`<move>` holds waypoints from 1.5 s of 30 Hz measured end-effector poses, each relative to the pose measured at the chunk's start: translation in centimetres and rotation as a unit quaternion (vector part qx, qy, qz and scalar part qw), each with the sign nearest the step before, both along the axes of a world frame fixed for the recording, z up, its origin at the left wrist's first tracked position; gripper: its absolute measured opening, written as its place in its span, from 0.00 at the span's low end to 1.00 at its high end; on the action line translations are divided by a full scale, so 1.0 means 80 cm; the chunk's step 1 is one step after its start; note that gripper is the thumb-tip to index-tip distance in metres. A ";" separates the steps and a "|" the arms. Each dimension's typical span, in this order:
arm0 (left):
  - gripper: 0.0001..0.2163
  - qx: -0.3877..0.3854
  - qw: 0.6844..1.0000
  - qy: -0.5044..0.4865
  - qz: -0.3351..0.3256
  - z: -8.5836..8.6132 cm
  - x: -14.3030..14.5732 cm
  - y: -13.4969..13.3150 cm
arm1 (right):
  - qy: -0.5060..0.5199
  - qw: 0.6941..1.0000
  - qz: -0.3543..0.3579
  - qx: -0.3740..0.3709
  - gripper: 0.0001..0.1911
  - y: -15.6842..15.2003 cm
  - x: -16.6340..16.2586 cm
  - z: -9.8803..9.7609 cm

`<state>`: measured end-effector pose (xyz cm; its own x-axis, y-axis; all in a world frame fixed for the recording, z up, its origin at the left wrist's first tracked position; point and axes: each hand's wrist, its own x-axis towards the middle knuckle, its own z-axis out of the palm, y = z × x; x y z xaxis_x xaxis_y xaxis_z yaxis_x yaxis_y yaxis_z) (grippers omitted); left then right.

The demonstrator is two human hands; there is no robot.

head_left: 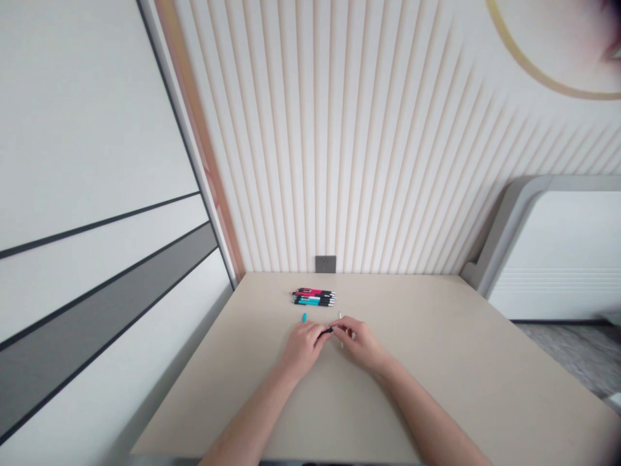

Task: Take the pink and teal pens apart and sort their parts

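My left hand (301, 344) is closed in a pinch around a short black pen part (326, 331). The fingertips of my right hand (359, 342) are pinched together at the other end of this part, where a small light tip shows. Just beyond my left hand lies a blue pen barrel piece (304, 318), partly covered by the fingers. A thin white stick, which looks like a pen refill (340, 316), lies under my right hand, its middle hidden. Farther back, several pens (314, 297) with red, blue and black barrels lie side by side in a row.
The hands work above a beige table (412, 388) that meets a ribbed wall (339, 142). A dark wall socket (325, 264) sits just above the back edge. On the left stands a white and grey cabinet (97, 259); to the right is a grey-white headboard (557, 246).
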<state>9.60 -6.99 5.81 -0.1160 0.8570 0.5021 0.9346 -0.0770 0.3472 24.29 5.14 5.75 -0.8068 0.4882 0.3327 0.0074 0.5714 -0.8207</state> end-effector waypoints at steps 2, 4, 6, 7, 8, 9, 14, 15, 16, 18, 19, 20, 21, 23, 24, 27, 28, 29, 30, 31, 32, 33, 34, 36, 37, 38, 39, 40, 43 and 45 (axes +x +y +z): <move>0.08 -0.009 1.000 0.003 -0.001 -0.001 0.001 0.000 | -0.002 1.000 -0.010 -0.016 0.19 0.001 -0.001 -0.002; 0.08 -0.015 1.000 0.006 -0.008 -0.002 0.002 0.001 | -0.004 0.999 -0.015 -0.029 0.19 0.001 -0.002 -0.005; 0.07 -0.018 1.000 0.004 -0.011 -0.004 0.002 0.001 | 0.001 0.999 -0.013 -0.035 0.15 0.002 -0.003 -0.007; 0.07 -0.020 1.000 0.002 -0.010 -0.004 0.002 0.001 | 0.006 0.999 -0.012 -0.036 0.14 0.002 -0.004 -0.008; 0.08 -0.021 1.000 -0.001 -0.008 -0.004 0.002 0.001 | 0.012 0.999 -0.014 -0.038 0.13 0.002 -0.004 -0.009; 0.09 -0.022 1.000 -0.002 -0.005 -0.004 0.002 0.000 | 0.016 0.999 -0.019 -0.044 0.13 0.002 -0.004 -0.009; 0.10 -0.028 1.000 -0.006 -0.005 -0.001 0.003 0.000 | -0.010 0.996 -0.038 -0.078 0.18 0.005 -0.005 -0.011; 0.10 -0.031 0.999 -0.009 -0.007 -0.001 0.003 0.000 | -0.009 0.996 -0.034 -0.077 0.17 0.006 -0.005 -0.012; 0.11 -0.034 0.999 -0.014 -0.007 -0.001 0.004 0.000 | -0.003 0.997 -0.030 -0.075 0.16 0.007 -0.005 -0.011; 0.11 -0.038 0.999 -0.026 -0.005 -0.001 0.004 0.000 | 0.017 0.997 -0.025 -0.072 0.13 0.008 -0.005 -0.011; 0.11 -0.038 0.999 -0.034 -0.004 -0.001 0.004 -0.001 | 0.024 0.997 -0.025 -0.072 0.13 0.008 -0.005 -0.011; 0.11 -0.038 0.998 -0.041 -0.005 -0.001 0.004 -0.001 | 0.029 0.997 -0.025 -0.074 0.13 0.008 -0.005 -0.012; 0.11 -0.039 0.998 -0.046 -0.009 -0.001 0.005 -0.001 | 0.031 0.996 -0.023 -0.075 0.13 0.008 -0.006 -0.013; 0.11 -0.047 0.997 -0.054 -0.019 -0.002 0.005 -0.001 | 0.037 0.996 -0.023 -0.073 0.12 0.007 -0.007 -0.015; 0.11 -0.053 0.997 -0.058 -0.023 -0.002 0.005 -0.001 | 0.043 0.996 -0.028 -0.067 0.12 0.006 -0.008 -0.016; 0.12 -0.076 0.994 -0.077 -0.029 -0.004 0.005 -0.001 | 0.074 0.995 -0.046 -0.042 0.11 0.006 -0.011 -0.018; 0.13 -0.081 0.993 -0.086 -0.029 -0.005 0.005 -0.001 | 0.083 0.995 -0.052 -0.035 0.11 0.008 -0.010 -0.017; 0.13 -0.084 0.992 -0.094 -0.030 -0.005 0.005 -0.001 | 0.087 0.994 -0.061 -0.028 0.12 0.011 -0.009 -0.016; 0.13 -0.083 0.991 -0.101 -0.029 -0.006 0.005 -0.001 | 0.086 0.993 -0.078 -0.019 0.12 0.016 -0.007 -0.015; 0.13 -0.080 0.990 -0.109 -0.027 -0.006 0.005 -0.001 | 0.079 0.992 -0.100 -0.006 0.13 0.024 -0.003 -0.014; 0.13 -0.075 0.990 -0.117 -0.025 -0.006 0.004 -0.001 | 0.067 0.989 -0.131 0.011 0.13 0.033 0.001 -0.013; 0.12 -0.069 0.990 -0.125 -0.022 -0.006 0.004 -0.001 | 0.047 0.985 -0.164 0.034 0.14 0.044 0.007 -0.013; 0.12 -0.061 0.989 -0.133 -0.020 -0.006 0.004 -0.002 | 0.016 0.981 -0.184 0.059 0.13 0.056 0.014 -0.014; 0.13 -0.048 0.987 -0.150 -0.020 -0.006 0.002 -0.002 | -0.080 0.973 -0.199 0.089 0.11 0.078 0.028 -0.018; 0.15 -0.042 0.987 -0.155 -0.021 -0.007 0.000 -0.002 | -0.099 0.970 -0.201 0.090 0.09 0.087 0.036 -0.021; 0.15 -0.035 0.986 -0.159 -0.023 -0.007 -0.001 -0.002 | -0.110 0.969 -0.200 0.090 0.08 0.093 0.043 -0.025; 0.16 -0.027 0.986 -0.161 -0.023 -0.008 -0.003 -0.002 | -0.119 0.969 -0.197 0.089 0.08 0.096 0.049 -0.028; 0.16 -0.018 0.986 -0.163 -0.021 -0.008 -0.004 -0.002 | -0.122 0.970 -0.193 0.087 0.08 0.098 0.055 -0.031; 0.14 0.017 0.984 -0.180 0.000 -0.008 -0.008 -0.002 | -0.129 0.971 -0.182 0.082 0.08 0.094 0.068 -0.039; 0.14 0.041 0.978 -0.202 0.023 -0.006 -0.009 -0.001 | -0.129 0.972 -0.180 0.079 0.09 0.091 0.074 -0.042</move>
